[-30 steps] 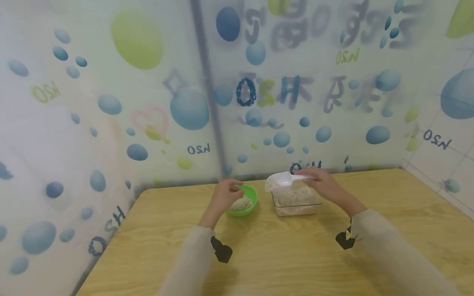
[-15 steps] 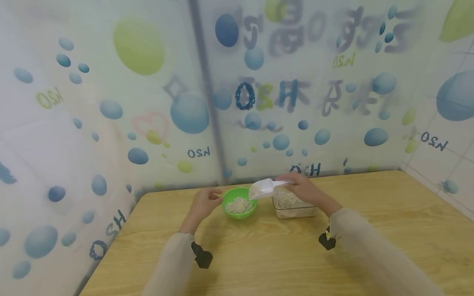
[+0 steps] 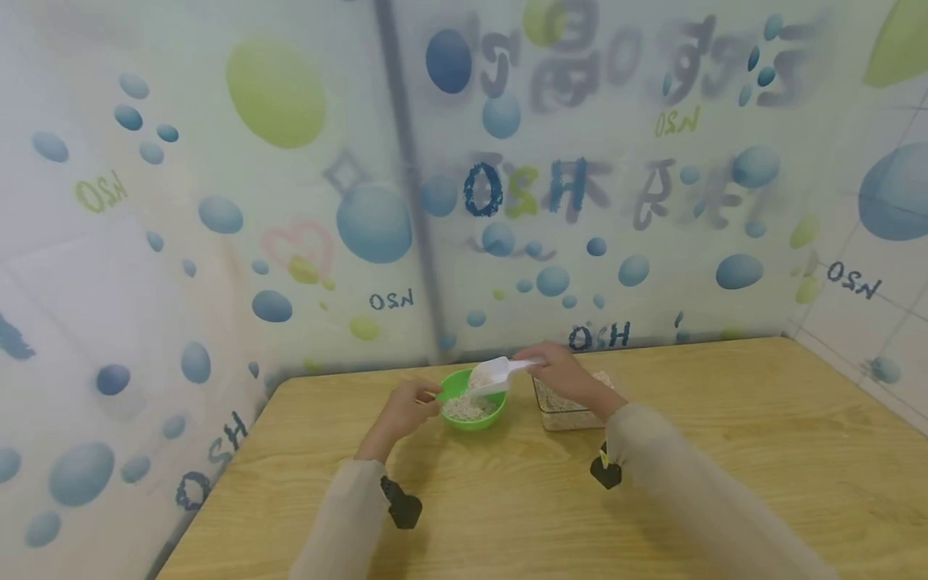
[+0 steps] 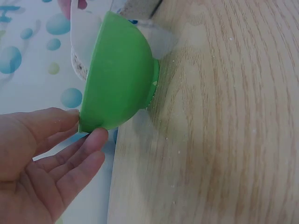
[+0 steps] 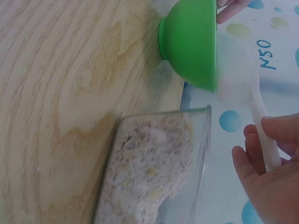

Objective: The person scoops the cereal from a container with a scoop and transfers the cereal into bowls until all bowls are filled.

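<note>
My right hand (image 3: 557,372) grips the handle of a white plastic scoop (image 3: 491,375). The scoop is tilted above a green bowl (image 5: 189,44), and pale oat-like flakes (image 3: 467,408) lie in the bowl beneath it. In the left wrist view my left hand (image 4: 51,158) pinches the bowl's rim, fingertips at its edge and outer side. The bowl stands upright on its foot on the table. To its right, partly behind my right forearm, is a clear rectangular container (image 5: 205,126) holding more flakes (image 5: 149,163).
The wooden table (image 3: 493,499) runs back to a wall (image 3: 348,145) printed with blue and green drops. A wall also rises at each side. Small crumbs lie on the table near the bowl.
My right hand has carried the scoop left from above the container to over the bowl and tipped it. My left hand has moved from over the bowl to its left rim.
</note>
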`<state>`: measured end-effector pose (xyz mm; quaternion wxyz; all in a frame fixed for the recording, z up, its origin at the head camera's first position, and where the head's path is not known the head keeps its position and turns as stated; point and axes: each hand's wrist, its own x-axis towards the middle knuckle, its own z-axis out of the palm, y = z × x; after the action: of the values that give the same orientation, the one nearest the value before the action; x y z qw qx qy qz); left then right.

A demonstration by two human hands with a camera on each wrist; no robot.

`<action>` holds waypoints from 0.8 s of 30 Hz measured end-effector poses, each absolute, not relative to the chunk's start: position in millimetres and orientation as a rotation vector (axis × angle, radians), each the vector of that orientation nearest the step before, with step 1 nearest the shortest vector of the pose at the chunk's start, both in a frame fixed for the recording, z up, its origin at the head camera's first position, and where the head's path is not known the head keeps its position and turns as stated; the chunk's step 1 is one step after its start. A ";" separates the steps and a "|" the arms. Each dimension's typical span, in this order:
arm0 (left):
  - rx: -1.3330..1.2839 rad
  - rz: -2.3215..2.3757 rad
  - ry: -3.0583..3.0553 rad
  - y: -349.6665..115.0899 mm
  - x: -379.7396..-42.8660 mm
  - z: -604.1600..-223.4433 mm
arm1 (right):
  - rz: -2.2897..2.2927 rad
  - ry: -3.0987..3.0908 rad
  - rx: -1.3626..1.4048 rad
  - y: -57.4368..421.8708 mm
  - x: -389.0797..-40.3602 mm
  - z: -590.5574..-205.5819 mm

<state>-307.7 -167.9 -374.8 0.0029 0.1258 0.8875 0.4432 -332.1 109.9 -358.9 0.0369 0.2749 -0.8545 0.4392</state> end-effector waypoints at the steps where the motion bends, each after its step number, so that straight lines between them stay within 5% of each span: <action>1: 0.399 1.396 2.772 -168.0 -307.3 -374.4 | 1.329 -2.633 0.831 107.1 -332.3 -358.1; 24: 0.420 1.364 2.758 -167.9 -306.2 -371.8 | 1.011 -2.829 0.703 74.8 -332.8 -337.6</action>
<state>-306.2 -167.9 -371.8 0.0180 0.1351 0.8880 0.4391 -332.8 74.8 -337.6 0.0283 0.2277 -0.9165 0.3277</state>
